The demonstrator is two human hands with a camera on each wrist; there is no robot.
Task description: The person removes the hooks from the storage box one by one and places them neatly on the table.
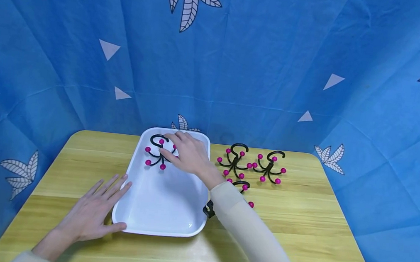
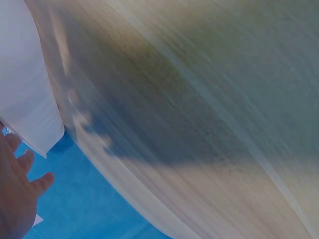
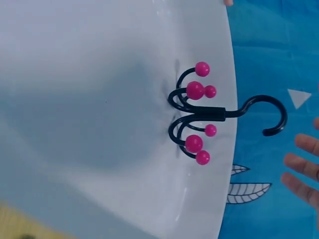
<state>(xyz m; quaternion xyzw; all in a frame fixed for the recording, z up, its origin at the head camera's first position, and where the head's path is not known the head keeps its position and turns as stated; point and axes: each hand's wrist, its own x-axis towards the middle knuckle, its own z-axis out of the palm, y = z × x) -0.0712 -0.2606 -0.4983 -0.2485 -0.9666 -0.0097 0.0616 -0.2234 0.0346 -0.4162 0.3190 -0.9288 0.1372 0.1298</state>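
A black multi-arm hook with pink ball tips lies at the far end of a white tray. My right hand is over the tray, just right of this hook. In the right wrist view, the fingers are spread apart from the hook's curved end and hold nothing. My left hand lies at the tray's left side, fingers straight, with fingertips and thumb at the rim. In the left wrist view, only part of that hand shows at the lower left, near the tray wall.
Two similar hooks, one nearer the tray and one farther right, lie on the wooden table. A third is partly hidden by my right sleeve. Blue patterned cloth hangs behind and at both sides.
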